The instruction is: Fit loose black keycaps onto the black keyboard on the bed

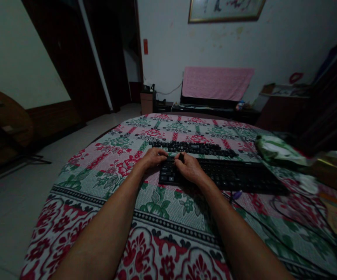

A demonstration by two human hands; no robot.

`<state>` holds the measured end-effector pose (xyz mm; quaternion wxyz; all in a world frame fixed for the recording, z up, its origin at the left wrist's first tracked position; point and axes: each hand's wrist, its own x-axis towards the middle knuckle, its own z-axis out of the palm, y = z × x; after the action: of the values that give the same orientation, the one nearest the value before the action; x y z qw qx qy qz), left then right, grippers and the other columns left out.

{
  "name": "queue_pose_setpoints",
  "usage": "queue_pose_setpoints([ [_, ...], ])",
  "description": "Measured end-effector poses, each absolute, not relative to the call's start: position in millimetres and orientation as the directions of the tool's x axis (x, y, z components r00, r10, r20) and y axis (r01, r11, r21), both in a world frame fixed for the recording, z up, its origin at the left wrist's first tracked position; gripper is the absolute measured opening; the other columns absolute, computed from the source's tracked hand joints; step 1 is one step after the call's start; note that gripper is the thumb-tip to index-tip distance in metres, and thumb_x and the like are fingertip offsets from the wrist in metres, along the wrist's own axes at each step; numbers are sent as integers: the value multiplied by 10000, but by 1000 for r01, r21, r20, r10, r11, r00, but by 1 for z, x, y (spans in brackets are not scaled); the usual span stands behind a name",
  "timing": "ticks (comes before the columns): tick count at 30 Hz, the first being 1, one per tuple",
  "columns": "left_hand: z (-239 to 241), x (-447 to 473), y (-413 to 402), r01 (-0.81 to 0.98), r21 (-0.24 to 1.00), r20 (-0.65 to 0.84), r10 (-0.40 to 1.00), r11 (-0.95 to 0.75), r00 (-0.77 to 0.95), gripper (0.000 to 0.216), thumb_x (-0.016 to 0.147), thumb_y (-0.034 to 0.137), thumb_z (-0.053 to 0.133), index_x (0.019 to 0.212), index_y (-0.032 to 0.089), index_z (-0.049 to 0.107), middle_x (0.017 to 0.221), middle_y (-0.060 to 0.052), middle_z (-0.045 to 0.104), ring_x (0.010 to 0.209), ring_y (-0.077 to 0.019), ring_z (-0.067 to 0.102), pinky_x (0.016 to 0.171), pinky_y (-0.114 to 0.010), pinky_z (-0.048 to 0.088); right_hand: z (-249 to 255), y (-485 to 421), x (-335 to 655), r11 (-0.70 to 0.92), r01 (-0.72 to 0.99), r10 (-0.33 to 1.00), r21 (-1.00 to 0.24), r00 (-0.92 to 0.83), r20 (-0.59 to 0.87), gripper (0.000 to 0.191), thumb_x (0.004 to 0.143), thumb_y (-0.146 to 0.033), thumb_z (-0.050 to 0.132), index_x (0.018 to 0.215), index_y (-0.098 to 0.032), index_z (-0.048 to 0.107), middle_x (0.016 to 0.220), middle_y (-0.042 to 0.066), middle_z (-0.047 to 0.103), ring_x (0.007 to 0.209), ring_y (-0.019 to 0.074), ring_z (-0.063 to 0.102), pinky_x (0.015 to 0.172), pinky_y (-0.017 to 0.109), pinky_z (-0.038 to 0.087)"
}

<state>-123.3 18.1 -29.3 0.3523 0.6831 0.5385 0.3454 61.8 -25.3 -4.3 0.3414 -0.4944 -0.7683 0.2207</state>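
Observation:
A black keyboard [247,175] lies on the flowered tablecloth, some of its keys hidden under my right hand. At its upper left corner my left hand [154,157] is closed, fingers bent together on the edge. My right hand [190,167] is above the left part of the keyboard, thumb and forefinger pinching a small black keycap [181,157]. Just behind the keyboard lie many loose black keycaps [196,147], set out in rough rows.
The patterned tablecloth [104,171] covers a round table. A cable with a purple plug [237,195] lies in front of the keyboard. To the right are a green-and-white packet [279,149], a cardboard box [336,171] and crumpled white tissue [308,183].

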Motion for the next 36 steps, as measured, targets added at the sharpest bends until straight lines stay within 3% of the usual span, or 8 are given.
queue_pose_setpoints([
  [5, -29, -127, 20, 548, 801, 135, 965, -240, 225, 273, 676, 231, 578, 898, 134, 706, 792, -44, 684, 718, -157, 603, 652, -254, 448, -8, -23, 61, 425, 541, 904, -726, -300, 305, 133, 757, -194, 482, 875, -184, 541, 649, -15, 586, 603, 134, 535, 605, 240, 402],
  [11, -26, -126, 17, 501, 834, 120, 963, -229, 240, 278, 661, 208, 583, 898, 124, 703, 771, -45, 677, 679, -142, 590, 640, -249, 447, -6, -23, 60, 444, 480, 894, -757, -295, 337, 167, 783, -239, 507, 929, -169, 549, 705, 7, 624, 634, 136, 584, 644, 257, 440],
  [19, -22, -127, 15, 517, 815, 123, 950, -261, 286, 297, 646, 205, 563, 892, 120, 705, 784, -40, 667, 687, -139, 573, 622, -231, 435, -12, -24, 54, 538, 359, 833, -763, -369, 413, 213, 759, -323, 581, 920, -186, 614, 858, 13, 672, 796, 145, 614, 744, 268, 461],
  [28, -20, -126, 13, 522, 809, 126, 948, -268, 292, 283, 666, 247, 565, 878, 128, 709, 789, -39, 668, 710, -141, 574, 631, -225, 434, -12, -30, 48, 564, 411, 820, -716, -383, 425, 167, 759, -297, 586, 885, -200, 635, 823, 17, 676, 769, 161, 617, 734, 284, 462],
  [36, -19, -126, 13, 517, 814, 121, 948, -264, 294, 292, 656, 273, 584, 874, 122, 707, 760, -37, 664, 688, -140, 567, 610, -224, 415, -13, -27, 51, 559, 345, 811, -754, -416, 410, 170, 766, -268, 564, 908, -195, 618, 857, 7, 672, 800, 139, 616, 762, 269, 461],
])
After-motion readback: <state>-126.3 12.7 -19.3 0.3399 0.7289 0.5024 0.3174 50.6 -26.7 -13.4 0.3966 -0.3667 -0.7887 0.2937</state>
